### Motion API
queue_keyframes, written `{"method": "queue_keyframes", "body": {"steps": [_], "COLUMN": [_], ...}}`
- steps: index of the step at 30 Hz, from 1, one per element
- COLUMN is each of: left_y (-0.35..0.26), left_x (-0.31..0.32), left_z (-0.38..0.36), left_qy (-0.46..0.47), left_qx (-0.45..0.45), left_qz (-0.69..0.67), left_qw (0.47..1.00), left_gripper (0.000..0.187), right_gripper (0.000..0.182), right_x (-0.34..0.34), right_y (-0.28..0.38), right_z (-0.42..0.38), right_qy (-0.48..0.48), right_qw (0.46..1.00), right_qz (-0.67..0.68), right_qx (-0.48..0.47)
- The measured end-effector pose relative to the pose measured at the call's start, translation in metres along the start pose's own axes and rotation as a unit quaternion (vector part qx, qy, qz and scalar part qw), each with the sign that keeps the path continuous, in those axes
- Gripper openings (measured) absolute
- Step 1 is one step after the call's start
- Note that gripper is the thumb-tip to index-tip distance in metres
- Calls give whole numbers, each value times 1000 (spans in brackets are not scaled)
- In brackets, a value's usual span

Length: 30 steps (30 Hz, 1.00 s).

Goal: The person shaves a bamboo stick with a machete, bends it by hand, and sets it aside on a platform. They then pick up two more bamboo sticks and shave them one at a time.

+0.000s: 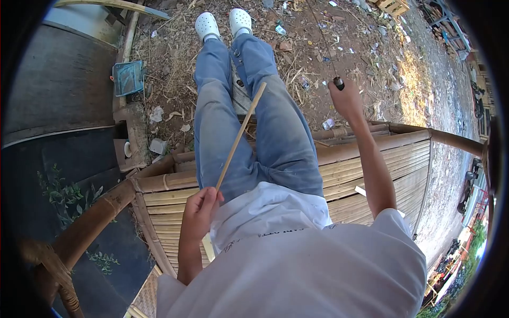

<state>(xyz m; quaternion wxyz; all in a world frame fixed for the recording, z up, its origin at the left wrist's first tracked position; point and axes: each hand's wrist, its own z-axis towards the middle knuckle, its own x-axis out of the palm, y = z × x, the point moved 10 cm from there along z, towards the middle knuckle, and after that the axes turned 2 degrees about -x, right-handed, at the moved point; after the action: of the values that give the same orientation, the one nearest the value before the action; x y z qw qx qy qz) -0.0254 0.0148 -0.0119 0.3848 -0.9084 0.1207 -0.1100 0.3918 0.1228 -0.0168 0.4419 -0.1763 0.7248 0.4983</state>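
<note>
My left hand [202, 211] is closed round the lower end of a thin, pale bamboo strip [239, 139], which slants up and to the right across my thighs. Off to the right, beyond the bench edge, my right hand [347, 99] grips the dark handle [339, 82] of a tool. A long, thin, dark blade or rod [322, 37] runs up from that handle over the littered ground. Strip and tool are well apart.
I sit on a slatted bamboo bench [392, 159] with bamboo rails [114, 204]. My legs [275, 127] stretch forward. A blue basket [129, 78] lies at the upper left, a wooden crate [393, 6] at the top right. Litter covers the ground [175, 69].
</note>
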Motion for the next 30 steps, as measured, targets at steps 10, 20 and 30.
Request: {"method": "queue_keyframes", "body": {"steps": [10, 20, 30], "left_y": [-38, -71, -79], "left_x": [9, 37, 22], "left_z": [11, -8, 3], "left_qy": [-34, -122, -129], "left_qx": [63, 212, 178], "left_qz": [165, 402, 425], "left_qw": [984, 882, 878], "left_gripper": [38, 25, 28], "right_gripper": [16, 23, 18], "right_x": [59, 86, 69], "right_y": [137, 164, 124], "right_z": [-136, -166, -68], "right_qy": [150, 243, 104], "right_qw": [951, 913, 951], "right_qz": [120, 15, -93], "right_qx": [-241, -327, -277]}}
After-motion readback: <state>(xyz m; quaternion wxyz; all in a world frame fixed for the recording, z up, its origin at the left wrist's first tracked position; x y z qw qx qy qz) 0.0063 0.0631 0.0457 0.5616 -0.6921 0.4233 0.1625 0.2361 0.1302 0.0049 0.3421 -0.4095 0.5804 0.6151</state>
